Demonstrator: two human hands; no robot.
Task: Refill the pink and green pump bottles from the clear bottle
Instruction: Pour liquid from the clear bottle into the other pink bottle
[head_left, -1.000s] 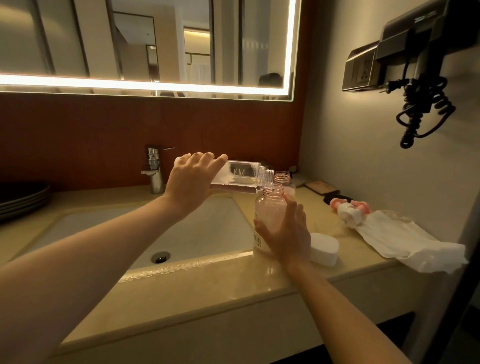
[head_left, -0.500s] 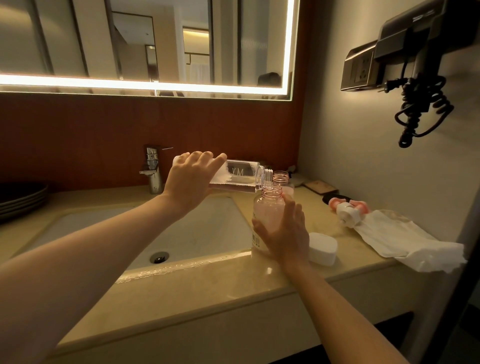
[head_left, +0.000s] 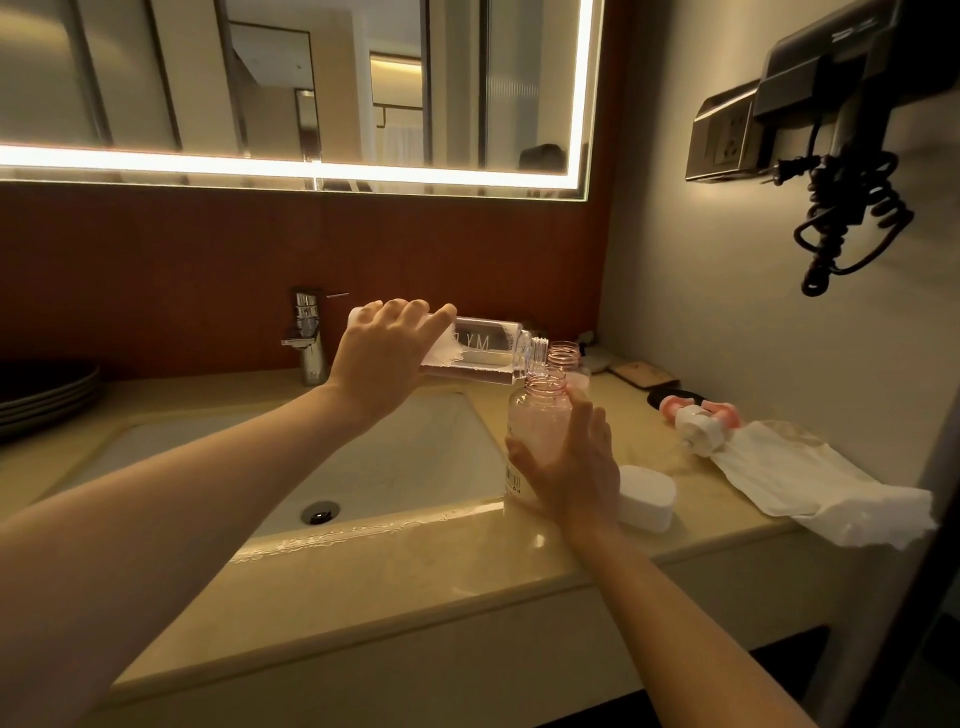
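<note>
Fingers of the left hand (head_left: 387, 353) wrap the base of the clear bottle (head_left: 483, 351), tipped almost level, its mouth just over the open neck of the pink bottle (head_left: 537, 415). Right hand (head_left: 574, 465) cups that bottle's side, standing on the counter (head_left: 415, 566) beside the sink (head_left: 395, 457); a second open bottle (head_left: 565, 357) stands just behind.

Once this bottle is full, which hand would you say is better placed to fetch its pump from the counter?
Right hand: it steadies the pink bottle nearest the pump heads; the left hand holds the tilted clear bottle.
</note>
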